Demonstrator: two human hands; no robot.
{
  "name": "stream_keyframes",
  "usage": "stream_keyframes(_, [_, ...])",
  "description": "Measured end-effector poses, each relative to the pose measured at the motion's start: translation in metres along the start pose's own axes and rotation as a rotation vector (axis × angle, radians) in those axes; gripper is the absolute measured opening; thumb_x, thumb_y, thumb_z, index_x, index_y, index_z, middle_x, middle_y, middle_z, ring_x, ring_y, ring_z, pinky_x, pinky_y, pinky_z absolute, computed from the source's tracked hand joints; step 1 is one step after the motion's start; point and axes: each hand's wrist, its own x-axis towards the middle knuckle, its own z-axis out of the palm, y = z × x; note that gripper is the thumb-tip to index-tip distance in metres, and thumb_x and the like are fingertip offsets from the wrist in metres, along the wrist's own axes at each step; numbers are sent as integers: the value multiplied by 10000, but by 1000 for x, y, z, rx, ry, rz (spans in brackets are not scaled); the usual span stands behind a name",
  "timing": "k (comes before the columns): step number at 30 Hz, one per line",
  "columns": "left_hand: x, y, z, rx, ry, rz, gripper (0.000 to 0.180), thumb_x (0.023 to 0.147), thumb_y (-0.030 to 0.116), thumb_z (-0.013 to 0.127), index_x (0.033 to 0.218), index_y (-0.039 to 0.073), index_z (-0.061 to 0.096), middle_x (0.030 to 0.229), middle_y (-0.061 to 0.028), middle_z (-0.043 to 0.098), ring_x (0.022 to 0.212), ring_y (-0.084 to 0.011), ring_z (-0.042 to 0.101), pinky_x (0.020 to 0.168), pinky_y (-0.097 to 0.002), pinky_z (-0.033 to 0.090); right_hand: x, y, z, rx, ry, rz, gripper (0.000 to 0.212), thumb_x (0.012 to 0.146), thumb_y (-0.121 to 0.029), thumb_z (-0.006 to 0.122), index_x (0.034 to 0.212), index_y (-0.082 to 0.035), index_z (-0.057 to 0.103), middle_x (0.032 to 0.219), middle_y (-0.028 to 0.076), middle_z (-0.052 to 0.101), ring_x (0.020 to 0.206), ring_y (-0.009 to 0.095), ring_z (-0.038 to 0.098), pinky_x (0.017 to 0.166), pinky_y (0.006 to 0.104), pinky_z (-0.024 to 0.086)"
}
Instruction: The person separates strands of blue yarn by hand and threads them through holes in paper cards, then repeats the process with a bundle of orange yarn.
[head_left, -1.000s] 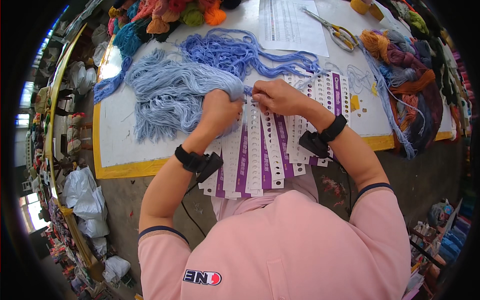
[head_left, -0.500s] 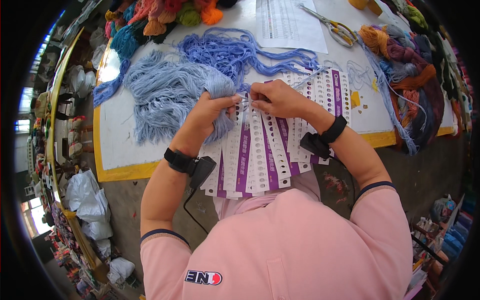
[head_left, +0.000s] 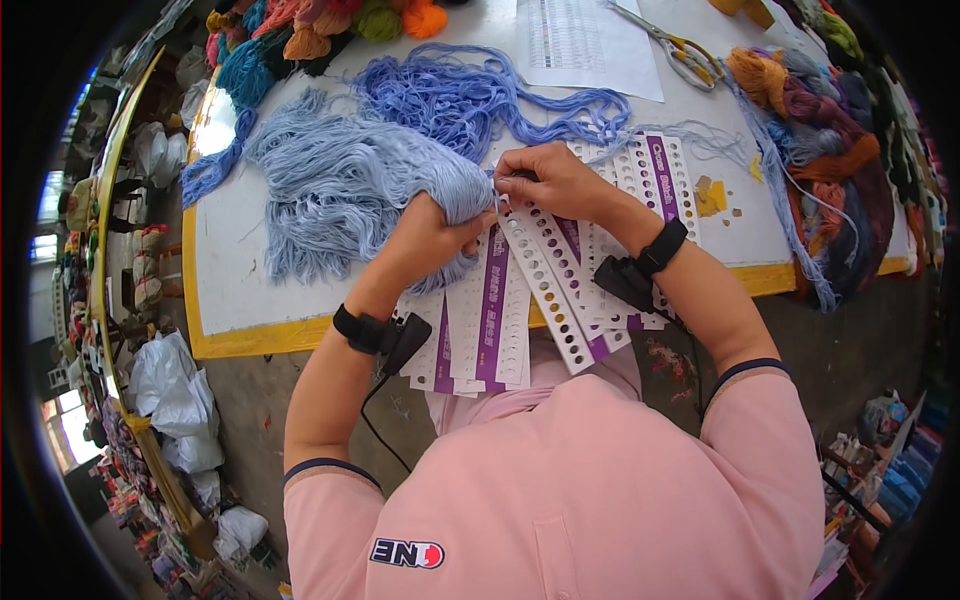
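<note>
White table [head_left: 250, 290], hands [head_left: 430, 235] unmoved on yarn [head_left: 340, 190]

The table [head_left: 250, 300] carries everything — a bundle of yarn [head_left: 340, 190] on its left part, a second bundle [head_left: 470, 100] behind it. Punched cards [head_left: 520, 300] fan out over the near edge, right of the yarn. Scissors [head_left: 680, 45] and a paper sheet [head_left: 580, 40] lie at the back — more skeins [head_left: 830, 150] on the right.

— What can't you make out?
— The fingertips of both hands, tucked into the pale blue yarn bundle [head_left: 340, 190].
— Anything cropped?
— The orange and green yarn skeins [head_left: 400, 15] at the table's far edge.
</note>
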Motion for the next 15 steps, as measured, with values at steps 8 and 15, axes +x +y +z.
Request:
stream_keyframes(8, [-25, -41, -217, -1074, 138, -56, 112, 894, 27, 625, 995, -19, 642, 797, -46, 621, 665, -127, 587, 638, -251, 515, -8, -5, -3, -363, -19, -141, 59, 840, -89, 655, 871, -38, 659, 739, 76, 693, 654, 196, 659, 639, 311, 496])
stream_keyframes(15, [-73, 1, -305, -633, 674, -3, 173, 884, 97, 672, 1006, -22, 643, 997, -158, 694, 770, -169, 659, 692, -278, 565, -6, -8, -3, -255, -73, 0, 90, 872, -110, 646, 896, -25, 658, 718, 56, 678, 640, 130, 628, 619, 290, 478])
